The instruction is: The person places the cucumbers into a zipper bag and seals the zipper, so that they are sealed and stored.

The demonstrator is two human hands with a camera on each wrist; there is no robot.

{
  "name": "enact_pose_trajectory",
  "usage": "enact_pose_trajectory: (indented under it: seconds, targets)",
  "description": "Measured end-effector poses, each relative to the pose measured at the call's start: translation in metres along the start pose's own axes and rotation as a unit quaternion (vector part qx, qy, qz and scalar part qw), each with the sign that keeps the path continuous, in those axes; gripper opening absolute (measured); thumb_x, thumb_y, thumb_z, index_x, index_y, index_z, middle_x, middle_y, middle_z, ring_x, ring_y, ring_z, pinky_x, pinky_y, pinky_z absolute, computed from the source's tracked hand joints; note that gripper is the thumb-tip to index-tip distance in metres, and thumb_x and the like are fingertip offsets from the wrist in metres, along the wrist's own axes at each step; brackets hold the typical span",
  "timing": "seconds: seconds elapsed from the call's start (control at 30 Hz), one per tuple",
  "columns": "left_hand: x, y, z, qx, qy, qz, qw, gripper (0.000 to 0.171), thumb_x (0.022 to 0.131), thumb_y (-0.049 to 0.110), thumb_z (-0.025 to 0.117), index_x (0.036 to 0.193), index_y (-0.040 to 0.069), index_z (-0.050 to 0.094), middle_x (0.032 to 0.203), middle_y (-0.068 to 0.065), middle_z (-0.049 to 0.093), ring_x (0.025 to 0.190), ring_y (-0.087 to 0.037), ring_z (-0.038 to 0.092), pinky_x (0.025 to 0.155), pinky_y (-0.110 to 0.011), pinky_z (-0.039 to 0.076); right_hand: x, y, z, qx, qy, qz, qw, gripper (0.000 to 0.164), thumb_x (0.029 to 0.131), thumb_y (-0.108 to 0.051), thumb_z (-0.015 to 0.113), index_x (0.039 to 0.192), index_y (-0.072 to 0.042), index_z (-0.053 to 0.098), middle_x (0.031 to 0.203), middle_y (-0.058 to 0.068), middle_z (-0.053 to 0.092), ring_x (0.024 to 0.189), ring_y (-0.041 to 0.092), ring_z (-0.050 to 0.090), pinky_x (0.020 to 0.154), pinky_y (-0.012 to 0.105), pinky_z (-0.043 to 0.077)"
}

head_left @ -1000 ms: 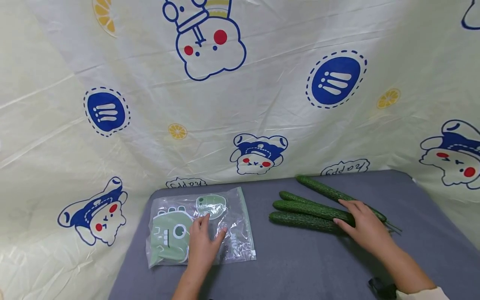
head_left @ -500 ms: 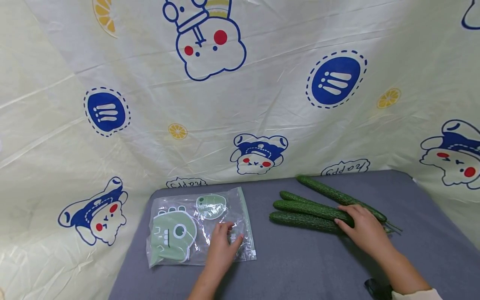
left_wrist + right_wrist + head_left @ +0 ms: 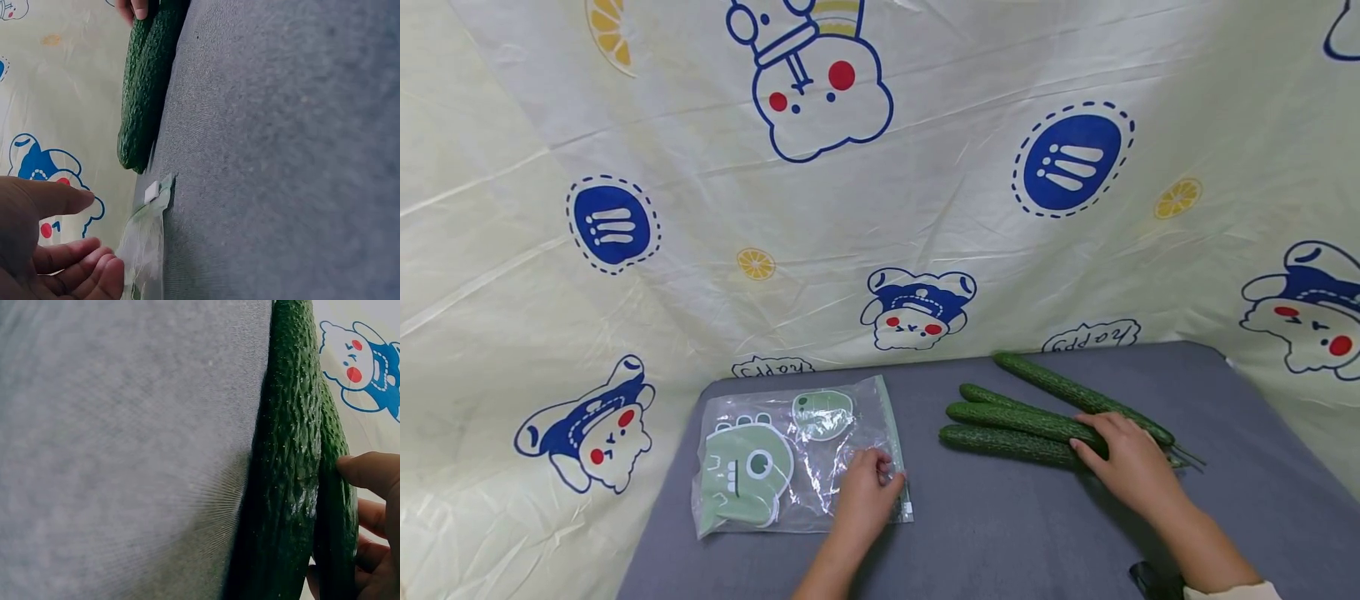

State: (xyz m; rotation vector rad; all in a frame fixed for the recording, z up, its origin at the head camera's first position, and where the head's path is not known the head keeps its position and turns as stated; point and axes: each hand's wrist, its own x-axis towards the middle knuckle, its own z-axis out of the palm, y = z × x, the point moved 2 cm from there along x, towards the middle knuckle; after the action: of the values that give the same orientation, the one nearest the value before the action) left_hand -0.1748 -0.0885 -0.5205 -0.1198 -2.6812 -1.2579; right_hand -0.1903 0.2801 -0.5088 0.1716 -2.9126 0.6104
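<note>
A clear zip bag [image 3: 747, 475] with a green cartoon print lies flat on the left of the table. My left hand [image 3: 867, 493] is over its right part, near the zip strip. In the left wrist view the left fingers [image 3: 78, 265] are loosely bent beside the bag [image 3: 144, 247], thumb apart from them. Several dark green cucumbers [image 3: 1000, 442] lie on the right side. My right hand [image 3: 1131, 462] grips one cucumber [image 3: 1026, 418] near its stem end. In the right wrist view, the thumb is on one side of this cucumber [image 3: 336, 506] and fingers are on the other.
Grey cloth [image 3: 985, 533] covers the table. A pale printed curtain [image 3: 925, 192] rises behind it. One cucumber [image 3: 1045, 379] lies at an angle behind the others, toward the back edge. A small white slider [image 3: 152, 192] sits at the bag's zip end.
My left hand has moved right across the bag, from the printed face toward the zip strip. The right hand has stayed on the cucumber, almost still.
</note>
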Motion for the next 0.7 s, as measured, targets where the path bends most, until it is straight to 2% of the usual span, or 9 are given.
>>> enact_pose_trajectory:
  seconds: [0.2,0.43,0.6,0.7]
  targets:
    - [0.002,0.000,0.006,0.002,-0.013,-0.016,0.9998,0.029,0.078,0.017,0.082,0.091,0.002,0.061,0.084,-0.007,0.055,0.072,-0.006,0.045,0.062,-0.022,0.043,0.000,-0.001,0.000,-0.003,0.001,0.002,1.000,0.049,0.095,-0.029,0.067,0.136,-0.003,0.059,0.132,0.030,0.056,0.120,0.052,0.052,0.095,0.074,0.039]
    - [0.004,-0.006,0.010,0.013,-0.029,-0.029,0.9991,0.037,0.074,0.020,0.087,0.089,0.003,0.057,0.082,-0.007,0.053,0.069,-0.010,0.043,0.059,-0.024,0.040,-0.001,0.000,0.001,-0.007,0.003,0.001,1.000,0.049,0.095,-0.029,0.068,0.136,-0.003,0.059,0.132,0.029,0.057,0.119,0.051,0.053,0.093,0.072,0.040]
    - [0.007,-0.012,0.013,0.026,-0.027,-0.020,0.9991,0.036,0.071,0.016,0.086,0.083,0.004,0.055,0.074,-0.001,0.048,0.066,-0.010,0.040,0.057,-0.024,0.037,-0.001,0.000,0.001,-0.022,0.007,-0.008,1.000,0.051,0.094,-0.029,0.069,0.136,-0.003,0.058,0.130,0.030,0.058,0.117,0.051,0.054,0.092,0.072,0.041]
    - [0.008,-0.014,0.012,0.023,-0.029,-0.029,0.9989,0.030,0.070,0.013,0.082,0.082,0.005,0.055,0.073,0.000,0.048,0.064,-0.009,0.040,0.057,-0.023,0.036,-0.001,0.000,0.001,-0.034,0.009,-0.014,0.999,0.054,0.092,-0.029,0.070,0.136,-0.001,0.058,0.129,0.031,0.058,0.116,0.052,0.054,0.091,0.072,0.042]
